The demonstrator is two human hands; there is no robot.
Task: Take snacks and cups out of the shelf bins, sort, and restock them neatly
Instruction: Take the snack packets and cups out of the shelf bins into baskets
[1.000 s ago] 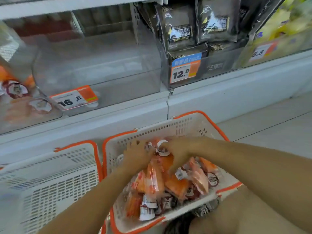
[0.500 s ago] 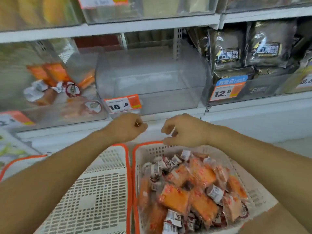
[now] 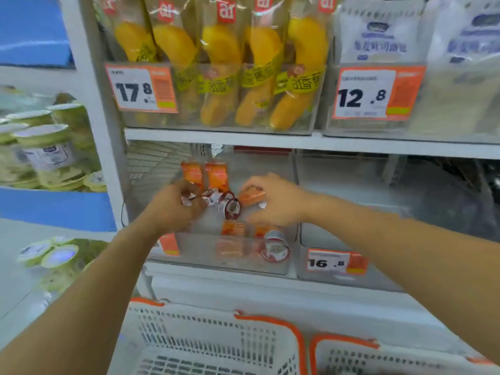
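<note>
1. Both hands reach into the clear shelf bin (image 3: 189,255) on the middle shelf. The left hand (image 3: 176,209) has its fingers curled round a bunch of white-and-red wrapped snack ends (image 3: 213,200); the right hand (image 3: 273,201) pinches an orange snack packet (image 3: 250,197) between thumb and fingers.
2. Inside the same bin, two more orange packets (image 3: 204,174) stand upright at the back, and a lidded cup (image 3: 273,247) with further orange packets lies against the front wall.
3. These packets look light and soft, with slick, crinkly film; I judge they would slip or crumple if squeezed hard. Taking them by the body, or by the gathered twisted ends as the left hand does, seems the safer hold. The cup appears stiffer and best taken round its side wall.
4. Room is tight: the upper shelf board (image 3: 270,138) sits close above the hands, and the bin's front wall forces the wrists up and over. The neighbouring bin (image 3: 351,274) to the right, tagged 16.8, seems to hold nothing and gives free space.
5. Below, two white baskets with orange rims (image 3: 270,320) stand open near the shelf foot, with clear air between them and the bin for carrying stock.
</note>
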